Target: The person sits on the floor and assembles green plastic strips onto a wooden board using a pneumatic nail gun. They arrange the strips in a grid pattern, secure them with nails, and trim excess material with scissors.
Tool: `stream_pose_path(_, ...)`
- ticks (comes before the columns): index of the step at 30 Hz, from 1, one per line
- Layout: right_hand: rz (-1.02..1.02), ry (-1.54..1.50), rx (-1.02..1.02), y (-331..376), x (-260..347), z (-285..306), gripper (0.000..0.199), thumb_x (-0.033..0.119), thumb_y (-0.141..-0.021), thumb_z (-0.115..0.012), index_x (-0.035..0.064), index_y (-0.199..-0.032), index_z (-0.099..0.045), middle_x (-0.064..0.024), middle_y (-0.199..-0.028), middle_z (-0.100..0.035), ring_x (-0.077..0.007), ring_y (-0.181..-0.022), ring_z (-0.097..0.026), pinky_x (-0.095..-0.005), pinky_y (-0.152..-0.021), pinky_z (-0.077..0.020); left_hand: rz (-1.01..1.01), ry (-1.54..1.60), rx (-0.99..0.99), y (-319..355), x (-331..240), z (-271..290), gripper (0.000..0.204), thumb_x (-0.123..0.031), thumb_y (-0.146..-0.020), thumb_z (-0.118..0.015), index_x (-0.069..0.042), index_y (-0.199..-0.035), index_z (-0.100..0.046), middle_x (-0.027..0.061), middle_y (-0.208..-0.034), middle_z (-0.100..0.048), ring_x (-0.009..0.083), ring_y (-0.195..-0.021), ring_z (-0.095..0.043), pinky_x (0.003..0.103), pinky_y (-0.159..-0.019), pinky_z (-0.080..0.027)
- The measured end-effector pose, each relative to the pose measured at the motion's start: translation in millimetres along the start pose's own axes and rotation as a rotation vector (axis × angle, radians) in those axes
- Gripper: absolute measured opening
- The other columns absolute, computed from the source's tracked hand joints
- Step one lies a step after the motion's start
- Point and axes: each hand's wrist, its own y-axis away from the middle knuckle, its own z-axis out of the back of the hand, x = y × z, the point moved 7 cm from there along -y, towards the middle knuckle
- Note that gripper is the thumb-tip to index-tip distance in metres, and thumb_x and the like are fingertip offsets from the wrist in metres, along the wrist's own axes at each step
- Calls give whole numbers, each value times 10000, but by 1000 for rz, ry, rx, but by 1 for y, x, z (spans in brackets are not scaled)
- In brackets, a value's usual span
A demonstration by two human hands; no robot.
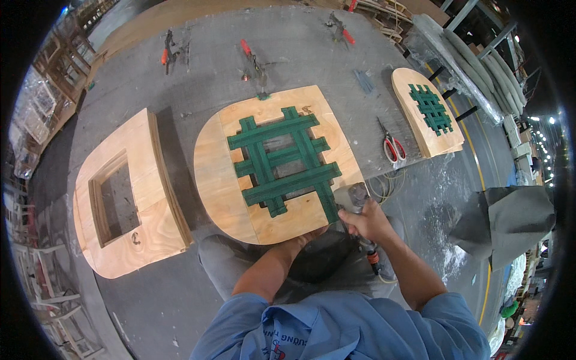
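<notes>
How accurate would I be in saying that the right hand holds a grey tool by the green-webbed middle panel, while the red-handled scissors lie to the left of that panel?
One slip: the scissors lie right of the middle panel, not left, as the head view shows. The right hand does hold a grey tool by it.

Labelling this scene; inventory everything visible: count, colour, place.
table: 1, grey, centre
panel: 1, tan, centre
left stack: 1, tan, left
right stack: 1, tan, right
straps: several, green, panel and right stack
clamps: 3, red handles, far
scissors: 1, red handles, right
strips: several, bluish, beyond scissors
tool: 1, grey, panel's right corner
sheet: 1, grey, right
tubes: several, grey, upper right
frames: several, brown and white, left
shirt: 1, blue, bottom
left hand: 1, bare, panel edge
right hand: 1, bare, on tool
</notes>
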Motion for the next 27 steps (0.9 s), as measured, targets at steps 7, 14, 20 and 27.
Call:
stream_pose_path(7,-3,63,-21,0,4,-6,222,195,-927,-718,-15,-931,-645,-27,-650,-612,-109,-499,-563,-299,-474,-426,-4,29,-3,1,0,-1,443,-453,-1060,-484,-89,-1254,-643,118,-1182,-675,287,-1095,-658,439,-975,-492)
stream_pose_path(14,42,18,21,2,7,-18,210,153,-937,-704,-11,-1036,-618,-20,-715,-618,-102,-515,-561,-287,-468,-443,3,41,-17,6,-1,-1,434,-446,-1061,-483,-92,-1256,-641,113,-1175,-673,277,-1089,-660,435,-971,-494)
stream_pose_path(20,49,-11,24,4,-5,-25,241,136,-930,-722,-3,-1087,-602,-26,-767,-635,-93,-528,-575,-256,-454,-454,11,47,-14,6,-3,1,427,-440,-1063,-483,-94,-1258,-639,109,-1168,-672,269,-1084,-662,431,-967,-496)
stream_pose_path(27,-9,-234,-73,17,-3,4,222,159,-924,-735,-16,-1043,-667,-51,-737,-656,-129,-524,-580,-289,-464,-451,299,483,-13,16,-28,-13,419,-433,-1064,-483,-96,-1260,-636,105,-1161,-670,259,-1078,-664,427,-963,-498)
